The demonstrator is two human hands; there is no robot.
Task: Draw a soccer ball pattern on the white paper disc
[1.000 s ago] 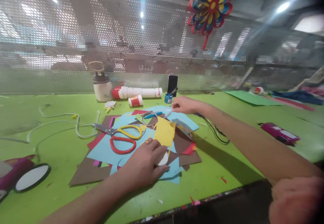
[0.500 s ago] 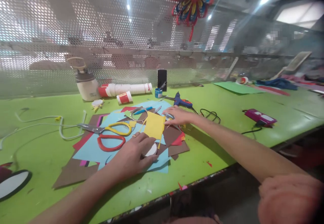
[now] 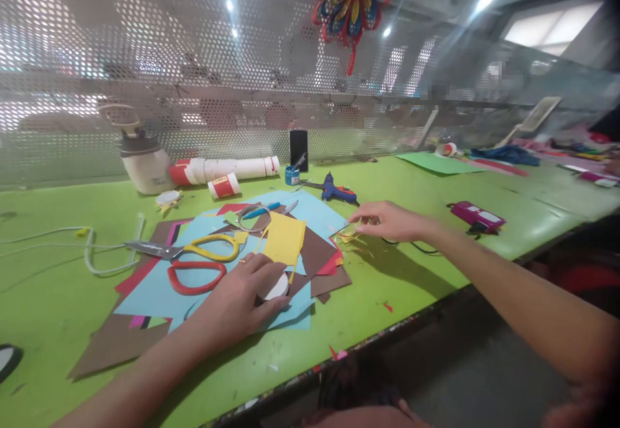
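My left hand [image 3: 237, 299] rests on a pile of coloured paper sheets [image 3: 203, 273], its fingers curled around a small white round object [image 3: 276, 286]. My right hand [image 3: 387, 220] hovers just right of the pile, fingers pinched on thin paper scraps [image 3: 349, 237] that hang below it. A yellow sheet [image 3: 283, 239] lies on top of the pile between both hands. Scissors with yellow and red handles [image 3: 194, 260] lie on the blue paper to the left.
A blue glue gun [image 3: 336, 190] with a black cord, a white jar [image 3: 143, 163], a white-and-red tube [image 3: 223, 170], a small blue pot [image 3: 291, 175] and a pink case [image 3: 477, 215] sit on the green table [image 3: 58, 299]. A perforated metal screen stands behind. The table's front edge runs close below.
My right hand drew back from the far side of the pile toward its right edge and lifted with paper scraps pinched. The view swung to the right. My left hand stayed put.
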